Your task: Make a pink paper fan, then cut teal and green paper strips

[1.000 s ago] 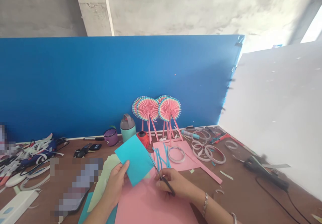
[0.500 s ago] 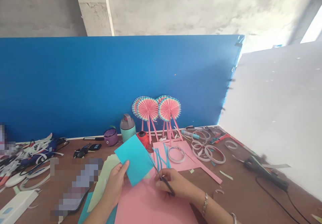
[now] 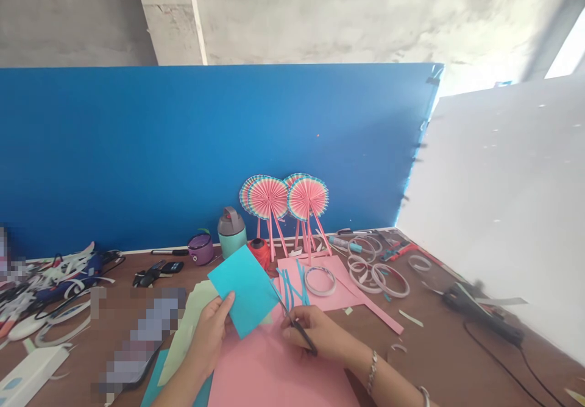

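Turquoise paper (image 3: 249,291) is held tilted above a pink sheet (image 3: 278,376): the left hand (image 3: 211,329) pinches its lower-left edge, most fingertips hidden behind. The right hand (image 3: 317,334) curls around dark-handled scissors (image 3: 306,339), partly covering them; whether the blades touch the paper is unclear.

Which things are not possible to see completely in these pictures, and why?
In the head view:
Left hand: most fingers hidden behind turquoise rectangular paper sheet.
Black-handled metal scissors: handles partly covered by right hand.
Large pink paper sheet: near end cut off by bottom edge.
Dark flat object: surface covered by pixelation.
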Demonstrator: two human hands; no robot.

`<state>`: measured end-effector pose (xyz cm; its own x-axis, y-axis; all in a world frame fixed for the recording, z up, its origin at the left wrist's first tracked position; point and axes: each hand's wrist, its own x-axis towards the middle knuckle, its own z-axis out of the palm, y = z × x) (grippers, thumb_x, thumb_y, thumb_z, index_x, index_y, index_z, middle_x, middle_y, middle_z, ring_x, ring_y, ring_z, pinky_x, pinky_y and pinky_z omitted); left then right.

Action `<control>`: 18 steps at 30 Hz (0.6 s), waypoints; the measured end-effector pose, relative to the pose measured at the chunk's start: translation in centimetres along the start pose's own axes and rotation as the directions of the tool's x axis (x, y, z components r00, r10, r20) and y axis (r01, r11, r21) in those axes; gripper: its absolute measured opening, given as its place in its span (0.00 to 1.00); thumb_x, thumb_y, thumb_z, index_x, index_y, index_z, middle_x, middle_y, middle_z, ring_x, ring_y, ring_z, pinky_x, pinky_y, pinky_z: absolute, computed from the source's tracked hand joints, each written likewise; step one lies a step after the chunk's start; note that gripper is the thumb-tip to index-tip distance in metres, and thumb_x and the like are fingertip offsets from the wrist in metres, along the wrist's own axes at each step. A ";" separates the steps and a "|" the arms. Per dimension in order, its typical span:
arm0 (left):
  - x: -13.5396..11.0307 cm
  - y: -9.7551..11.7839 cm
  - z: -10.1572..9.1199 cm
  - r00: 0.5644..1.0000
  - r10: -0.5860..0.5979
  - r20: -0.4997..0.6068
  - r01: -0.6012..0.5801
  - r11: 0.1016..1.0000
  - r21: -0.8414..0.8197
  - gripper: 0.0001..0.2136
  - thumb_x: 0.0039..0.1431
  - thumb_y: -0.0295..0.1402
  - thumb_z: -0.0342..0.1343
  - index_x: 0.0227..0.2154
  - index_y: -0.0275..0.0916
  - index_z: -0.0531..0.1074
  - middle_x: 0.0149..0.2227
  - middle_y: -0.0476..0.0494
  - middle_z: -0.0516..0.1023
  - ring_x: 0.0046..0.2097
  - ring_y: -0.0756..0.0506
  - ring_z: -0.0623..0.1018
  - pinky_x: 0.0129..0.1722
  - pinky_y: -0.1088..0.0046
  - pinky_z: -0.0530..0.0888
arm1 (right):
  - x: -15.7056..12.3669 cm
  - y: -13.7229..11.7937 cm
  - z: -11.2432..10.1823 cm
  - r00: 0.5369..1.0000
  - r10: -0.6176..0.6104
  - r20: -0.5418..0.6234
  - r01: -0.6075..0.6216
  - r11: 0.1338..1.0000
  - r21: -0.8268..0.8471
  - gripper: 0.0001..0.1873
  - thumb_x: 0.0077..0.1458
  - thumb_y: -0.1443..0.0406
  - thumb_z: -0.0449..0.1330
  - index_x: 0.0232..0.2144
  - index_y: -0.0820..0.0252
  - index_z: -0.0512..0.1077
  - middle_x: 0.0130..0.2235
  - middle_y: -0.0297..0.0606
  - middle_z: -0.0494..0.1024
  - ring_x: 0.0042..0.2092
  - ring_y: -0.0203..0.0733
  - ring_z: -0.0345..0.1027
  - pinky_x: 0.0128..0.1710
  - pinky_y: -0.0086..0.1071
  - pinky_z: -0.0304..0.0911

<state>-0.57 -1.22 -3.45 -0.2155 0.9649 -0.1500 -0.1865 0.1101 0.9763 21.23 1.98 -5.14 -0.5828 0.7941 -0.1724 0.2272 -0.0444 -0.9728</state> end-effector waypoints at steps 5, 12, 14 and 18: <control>-0.1 0.1 0.1 1.000 0.002 -0.018 -0.003 1.000 -0.017 0.16 0.41 0.48 0.61 0.19 0.39 0.70 0.23 0.44 0.77 0.31 0.41 0.75 0.31 0.66 0.69 | 0.2 0.4 0.0 1.000 -0.015 -0.006 0.015 1.000 -0.008 0.09 0.44 0.64 0.59 0.28 0.65 0.71 0.17 0.26 0.62 0.18 0.26 0.52 0.17 0.21 0.49; -0.3 0.2 0.3 1.000 -0.008 -0.030 0.006 0.999 -0.042 0.16 0.40 0.47 0.62 0.18 0.39 0.69 0.23 0.45 0.76 0.31 0.41 0.75 0.31 0.66 0.70 | 0.1 -0.2 0.2 1.000 -0.005 -0.024 0.004 1.000 -0.021 0.06 0.43 0.65 0.59 0.24 0.64 0.69 0.16 0.25 0.60 0.18 0.26 0.49 0.16 0.21 0.46; -0.4 0.4 0.4 1.000 -0.013 -0.024 0.012 0.999 -0.046 0.16 0.40 0.47 0.62 0.19 0.39 0.70 0.25 0.43 0.78 0.33 0.39 0.76 0.32 0.65 0.70 | 0.0 -0.4 0.2 1.000 -0.004 -0.024 0.003 1.000 -0.019 0.05 0.43 0.65 0.59 0.23 0.64 0.68 0.16 0.25 0.60 0.18 0.26 0.49 0.16 0.21 0.46; -0.3 0.4 0.3 1.000 -0.019 -0.008 0.019 0.998 -0.057 0.16 0.40 0.47 0.62 0.22 0.38 0.72 0.26 0.41 0.79 0.35 0.37 0.77 0.34 0.63 0.71 | -0.1 -0.5 0.2 0.999 0.011 -0.049 -0.013 0.999 -0.046 0.06 0.42 0.65 0.60 0.22 0.63 0.67 0.15 0.25 0.61 0.17 0.27 0.50 0.16 0.22 0.46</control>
<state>-0.27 -1.41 -2.91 -0.2196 0.9607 -0.1698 -0.2444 0.1143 0.9629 21.03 1.81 -4.63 -0.5411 0.8226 -0.1749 0.2707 -0.0265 -0.9623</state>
